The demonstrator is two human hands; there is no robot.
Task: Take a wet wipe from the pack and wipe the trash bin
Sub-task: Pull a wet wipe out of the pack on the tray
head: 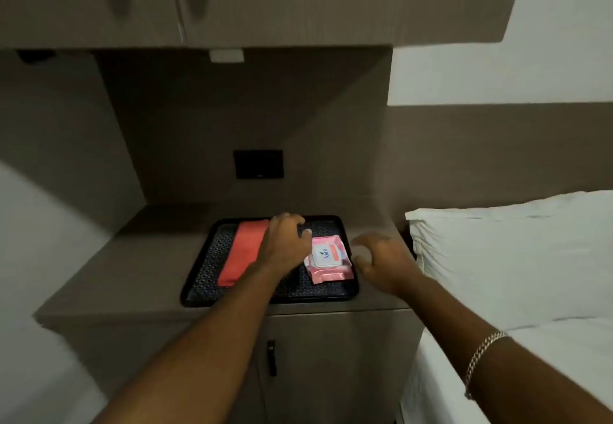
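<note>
A pink wet wipe pack [326, 259] with a white lid lies on the right side of a black patterned tray [202, 277]; the lid looks closed. My left hand [285, 241] hovers over the tray just left of the pack, fingers curled, thumb near the pack's far left corner. My right hand [381, 263] is at the tray's right edge beside the pack. It is blurred, with a pale patch at its fingers that I cannot identify. No trash bin is in view.
A folded red cloth [245, 251] lies on the tray's left side. The tray sits on a brown cabinet top [132, 268] in a niche under wall cupboards. A bed with a white pillow [504, 251] stands close on the right.
</note>
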